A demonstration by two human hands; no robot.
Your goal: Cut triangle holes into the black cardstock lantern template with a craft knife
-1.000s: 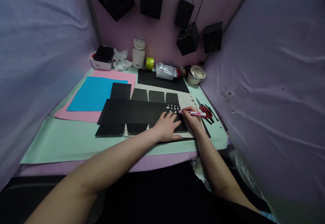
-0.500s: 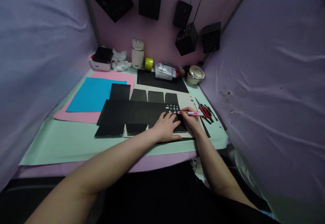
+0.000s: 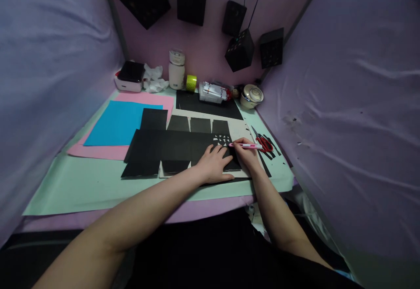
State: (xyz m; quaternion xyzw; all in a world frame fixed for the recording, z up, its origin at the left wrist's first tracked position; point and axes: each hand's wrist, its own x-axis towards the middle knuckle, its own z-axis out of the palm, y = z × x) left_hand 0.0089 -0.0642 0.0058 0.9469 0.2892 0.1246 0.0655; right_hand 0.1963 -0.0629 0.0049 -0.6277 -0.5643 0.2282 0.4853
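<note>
A black card (image 3: 170, 144) with tabs along its edges lies on a pale board (image 3: 239, 128). Small triangular holes show near its right end. My left hand (image 3: 215, 165) rests on the card with its fingers spread, just below the holes. My right hand (image 3: 247, 155) grips a pink and white pen-like tool (image 3: 251, 146), whose tip points left and meets the card beside the holes. What kind of tip it has is too small to tell.
Red-handled scissors (image 3: 265, 144) and black scraps lie right of the board. Blue paper (image 3: 113, 123) rests on pink paper (image 3: 77, 149) at left. A bottle (image 3: 176, 70), yellow tape (image 3: 191, 83) and lidded bowl (image 3: 252, 96) stand behind. Black boxes (image 3: 240, 50) hang above.
The whole view has shifted very slightly. Both hands and the tool keep nearly the same place on the card.
</note>
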